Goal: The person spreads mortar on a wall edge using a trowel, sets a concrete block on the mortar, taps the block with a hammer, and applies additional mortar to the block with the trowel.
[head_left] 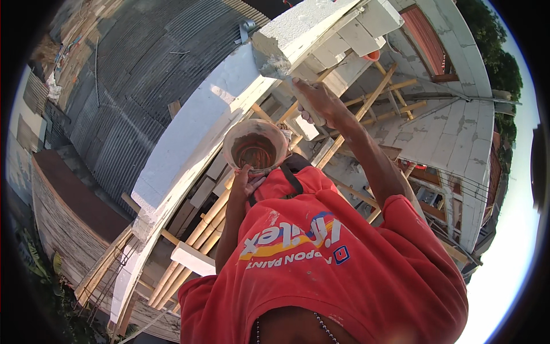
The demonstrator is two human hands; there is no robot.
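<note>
My left hand [248,180] grips the near rim of a pale, mortar-stained bucket [232,143], tilted so its mouth faces up at me. The bucket's inside looks dark and reddish-brown, with little in it. Reaching forward, my right hand [323,104] is closed around a flat, mortar-grey tool [309,103], probably a trowel; the fingers cover part of it. The tool's far end meets wet grey mortar [275,64] on the end face of a white lightweight block [306,26]. That block stands on top of a long white wall [189,135].
Corrugated roofing [137,114] lies beyond the wall on the left. Bamboo poles [200,232] and timber run below me. To the right rises a grey block wall [452,137] with a reddish window frame [427,43]. Thin rebar [452,182] juts out near it.
</note>
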